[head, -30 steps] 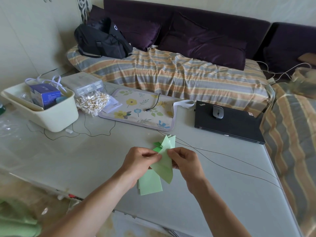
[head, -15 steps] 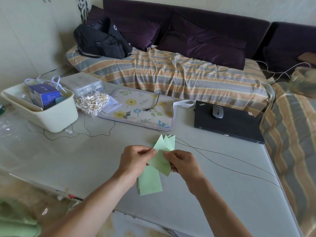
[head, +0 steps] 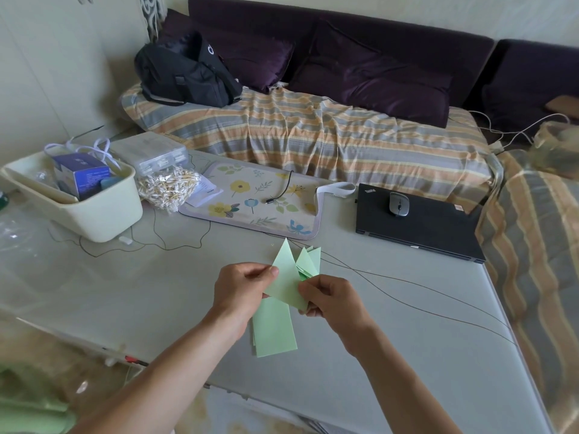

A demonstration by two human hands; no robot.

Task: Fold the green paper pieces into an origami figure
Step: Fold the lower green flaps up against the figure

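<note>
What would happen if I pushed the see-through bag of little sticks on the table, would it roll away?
Probably not. The clear plastic bag of small pale sticks slumps in a lumpy heap on the grey table, so it would likely slide or sag rather than roll. It looks light for its size. The thin plastic seems floppy, so the sticks may shift inside.

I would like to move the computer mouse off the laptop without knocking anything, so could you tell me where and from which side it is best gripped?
Grip the grey mouse across its two long sides, coming straight down from above. It lies flat on the closed black laptop with its domed back up and nothing close beside it, so thumb and fingers can likely pinch the narrow width and lift it cleanly.
</note>
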